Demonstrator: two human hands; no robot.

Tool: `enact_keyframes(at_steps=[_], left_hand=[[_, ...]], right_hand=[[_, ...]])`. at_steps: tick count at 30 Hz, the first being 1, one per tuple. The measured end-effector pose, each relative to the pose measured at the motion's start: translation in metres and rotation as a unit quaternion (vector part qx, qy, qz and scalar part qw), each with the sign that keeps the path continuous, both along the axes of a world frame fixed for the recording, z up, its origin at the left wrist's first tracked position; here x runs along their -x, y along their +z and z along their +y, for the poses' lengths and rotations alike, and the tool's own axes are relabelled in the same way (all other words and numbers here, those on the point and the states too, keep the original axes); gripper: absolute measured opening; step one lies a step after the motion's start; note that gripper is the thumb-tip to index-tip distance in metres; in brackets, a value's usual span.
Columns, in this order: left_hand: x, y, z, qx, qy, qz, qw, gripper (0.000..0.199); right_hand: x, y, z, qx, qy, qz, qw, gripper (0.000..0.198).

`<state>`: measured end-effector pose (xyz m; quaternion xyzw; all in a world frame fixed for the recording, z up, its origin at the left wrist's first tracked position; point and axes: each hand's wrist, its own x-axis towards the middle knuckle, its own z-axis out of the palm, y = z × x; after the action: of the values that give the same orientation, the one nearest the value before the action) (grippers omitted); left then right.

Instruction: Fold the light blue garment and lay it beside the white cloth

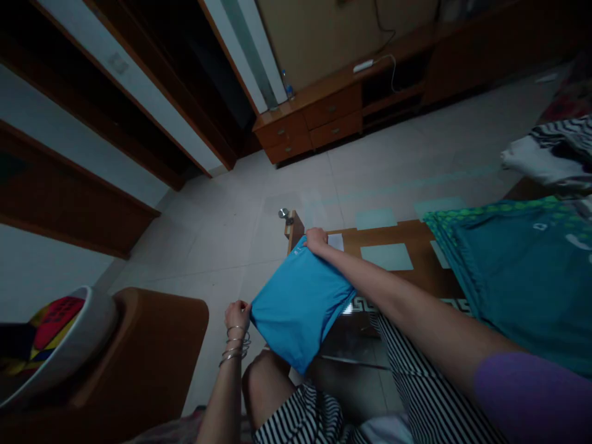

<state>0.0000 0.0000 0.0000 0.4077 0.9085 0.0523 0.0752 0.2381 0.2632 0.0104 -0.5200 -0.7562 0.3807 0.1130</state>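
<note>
Fingers of both hands pinch a blue cloth: left hand (237, 311) near, right hand (316, 239) far. Keeping it taut between them should square the fold.

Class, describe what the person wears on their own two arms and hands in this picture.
The left hand is bare, with several thin silver bangles stacked at the wrist and no sleeve showing on the forearm. The right hand is bare too, without jewellery; a purple short sleeve covers the upper arm.

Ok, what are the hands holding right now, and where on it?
A folded blue garment: the left hand pinches its near left corner, the right hand grips its far top corner.
</note>
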Motion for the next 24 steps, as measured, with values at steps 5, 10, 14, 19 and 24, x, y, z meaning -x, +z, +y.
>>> enact_keyframes(at_steps=[5,10,14,19,24], left_hand=[[0.003,-0.002,0.0,-0.007,0.004,-0.021,1.0,0.027],[0.004,0.003,0.011,0.004,-0.021,-0.103,0.994,0.023],[-0.003,0.015,0.015,-0.032,-0.046,-0.158,0.986,0.018],[-0.027,0.041,0.002,-0.103,-0.061,-0.242,0.963,0.02],[-0.062,0.099,-0.015,-0.129,-0.09,-0.328,0.932,0.031]], right_hand=[[-0.002,-0.004,-0.005,-0.027,0.006,-0.02,0.999,0.036],[-0.004,-0.007,-0.006,-0.058,0.024,-0.02,0.998,0.034],[-0.015,-0.007,-0.005,-0.098,0.028,-0.007,0.995,0.034],[-0.038,-0.005,-0.015,-0.148,-0.004,-0.002,0.989,0.035],[-0.06,0.006,-0.024,-0.188,-0.03,0.001,0.982,0.03]])
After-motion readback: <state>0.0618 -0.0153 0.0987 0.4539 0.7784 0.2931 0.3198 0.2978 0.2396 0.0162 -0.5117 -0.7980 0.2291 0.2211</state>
